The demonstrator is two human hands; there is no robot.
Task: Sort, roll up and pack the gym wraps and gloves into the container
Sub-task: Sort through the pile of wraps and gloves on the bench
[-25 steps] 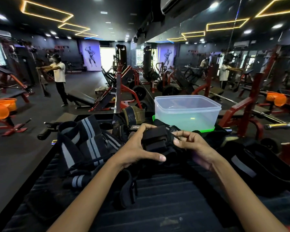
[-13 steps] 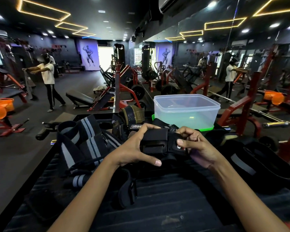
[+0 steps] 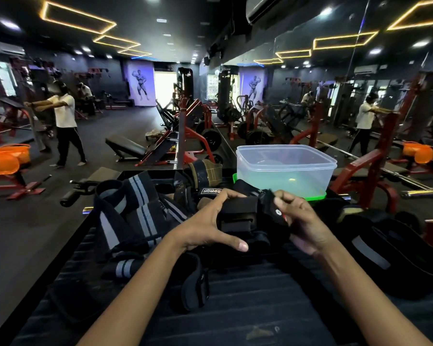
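My left hand (image 3: 210, 221) curves around a black gym glove (image 3: 238, 216), fingers arched over its top edge and thumb stretched out below it. My right hand (image 3: 303, 221) pinches the glove's strap end (image 3: 275, 211) between curled fingers and thumb, just right of the left hand. Both hands hold the glove above a dark ribbed mat (image 3: 235, 308).

Left of my left hand lies a heap of black wraps with grey stripes (image 3: 135, 213), loosely unrolled. Below my left wrist sits another black glove (image 3: 193, 283). A wide black band with a grey stripe (image 3: 385, 255) lies to the right of my right forearm. Behind my hands, a tan and black glove (image 3: 206, 171) stands tilted.

Just beyond my right hand stands the clear plastic container (image 3: 285, 168), open on top, resting on a green lid (image 3: 315, 197). Farther off, on the gym floor at left, a person in a white shirt (image 3: 64, 116) stands.
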